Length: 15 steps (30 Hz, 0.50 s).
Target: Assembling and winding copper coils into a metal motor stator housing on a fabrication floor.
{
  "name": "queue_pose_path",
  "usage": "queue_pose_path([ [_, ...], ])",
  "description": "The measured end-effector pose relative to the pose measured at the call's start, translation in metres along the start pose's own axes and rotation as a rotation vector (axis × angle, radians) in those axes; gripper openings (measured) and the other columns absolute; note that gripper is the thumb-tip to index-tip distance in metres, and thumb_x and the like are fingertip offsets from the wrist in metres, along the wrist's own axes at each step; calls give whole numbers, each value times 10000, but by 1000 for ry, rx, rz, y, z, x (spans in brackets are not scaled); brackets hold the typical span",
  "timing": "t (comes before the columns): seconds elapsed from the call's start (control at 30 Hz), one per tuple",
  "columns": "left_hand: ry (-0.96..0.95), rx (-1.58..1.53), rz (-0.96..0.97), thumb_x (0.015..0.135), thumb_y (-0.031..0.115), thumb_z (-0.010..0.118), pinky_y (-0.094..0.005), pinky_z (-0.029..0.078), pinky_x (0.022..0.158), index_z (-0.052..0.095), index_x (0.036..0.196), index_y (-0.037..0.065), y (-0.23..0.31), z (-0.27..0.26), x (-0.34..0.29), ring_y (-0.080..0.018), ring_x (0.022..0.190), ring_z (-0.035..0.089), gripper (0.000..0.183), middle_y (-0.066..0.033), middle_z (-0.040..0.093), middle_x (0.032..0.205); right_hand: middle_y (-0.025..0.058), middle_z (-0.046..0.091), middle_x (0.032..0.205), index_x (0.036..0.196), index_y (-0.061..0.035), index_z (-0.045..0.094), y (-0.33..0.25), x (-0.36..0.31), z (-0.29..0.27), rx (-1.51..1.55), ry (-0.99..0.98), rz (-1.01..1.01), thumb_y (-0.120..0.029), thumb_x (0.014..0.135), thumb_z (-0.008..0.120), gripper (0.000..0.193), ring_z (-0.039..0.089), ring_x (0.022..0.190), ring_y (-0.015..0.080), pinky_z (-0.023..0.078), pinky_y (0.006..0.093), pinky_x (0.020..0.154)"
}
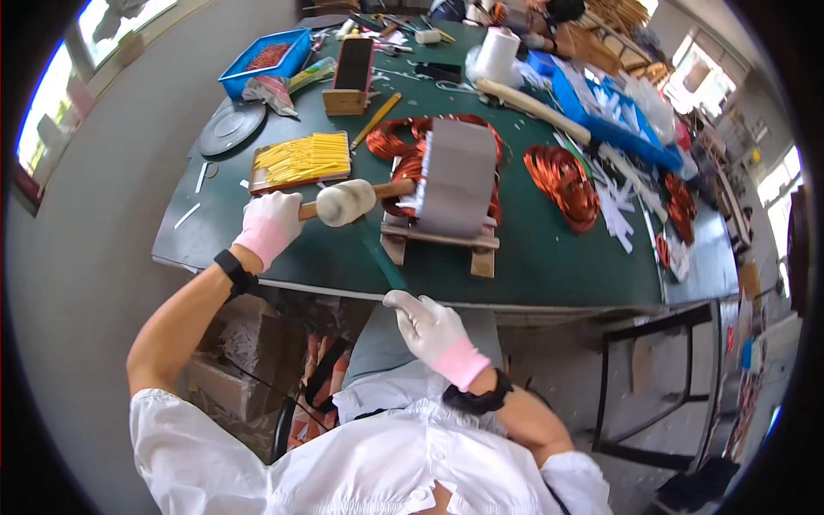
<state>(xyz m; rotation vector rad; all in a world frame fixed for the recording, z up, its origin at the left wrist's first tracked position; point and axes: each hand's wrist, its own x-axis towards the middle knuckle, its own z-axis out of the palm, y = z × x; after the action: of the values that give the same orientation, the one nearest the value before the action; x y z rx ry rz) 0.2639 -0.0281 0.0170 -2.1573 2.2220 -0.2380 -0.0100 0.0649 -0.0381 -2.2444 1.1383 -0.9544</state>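
Note:
My left hand [271,225], in a white glove with a pink cuff, is closed round the wooden handle of a mallet [343,203] with a worn white head. Past the head, wood reaches the copper coils [410,172] at a grey laminated core [460,176], which stands on a wooden stand [439,243]. My right hand [432,333], gloved alike, hovers at the table's front edge, thumb and fingers stretched out. Just beyond its fingertips a green strip [383,260] slants towards the mallet head; whether they touch I cannot tell.
Yellow strips fill a tray [302,161] beside a round metal plate [232,128]. Blue bins [266,60] stand farther back. Loose copper coils [562,184] and white scraps lie right, near a thread cone [498,56]. A black-framed stool [657,386] is right. Someone works opposite.

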Motion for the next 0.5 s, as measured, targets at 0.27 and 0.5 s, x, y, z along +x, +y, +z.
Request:
queue_pose_path([
  [0.27, 17, -167, -266, 834, 431, 596, -464, 490, 652, 530, 890, 98, -30, 16, -44, -354, 764, 641, 345, -143, 655, 770, 114, 648, 962, 1135, -80, 610, 37, -69, -142, -303, 296, 47, -128, 914, 511, 247, 638, 774, 281, 518, 350, 662],
  [0.5, 32, 151, -75, 823, 311, 633, -400, 462, 835, 565, 1043, 77, -13, 24, 14, -282, 995, 580, 328, -109, 616, 996, 162, 596, 1108, 1258, -107, 514, 225, -111, -294, -612, 219, 777, -138, 929, 463, 334, 572, 1019, 311, 418, 397, 932],
])
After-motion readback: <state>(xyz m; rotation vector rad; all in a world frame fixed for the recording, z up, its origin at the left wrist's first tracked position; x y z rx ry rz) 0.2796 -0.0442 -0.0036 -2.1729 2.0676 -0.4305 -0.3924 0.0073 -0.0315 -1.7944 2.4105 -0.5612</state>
